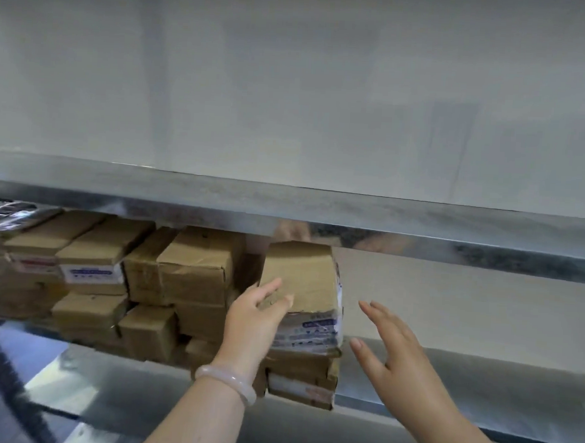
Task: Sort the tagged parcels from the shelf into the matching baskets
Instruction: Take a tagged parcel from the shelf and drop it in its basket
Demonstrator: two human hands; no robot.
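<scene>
On the metal shelf (445, 381), the left hand (255, 316) is laying spread, nearly straight fingers on the stack's top cardboard parcel (300, 272) while the right hand (394, 352) is hovering just beside it, fingers straight and apart, and the parcel is looking light, stiff and best clasped by opposite sides.

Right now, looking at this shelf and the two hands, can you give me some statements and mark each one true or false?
1. The left hand touches the top parcel of the rightmost stack. True.
2. The right hand holds a parcel. False: it is open, holds nothing and is apart from the top parcel.
3. A pale bracelet sits on the left wrist. True.
4. The top parcel lies in a basket. False: it sits on a stack on the metal shelf.
</scene>
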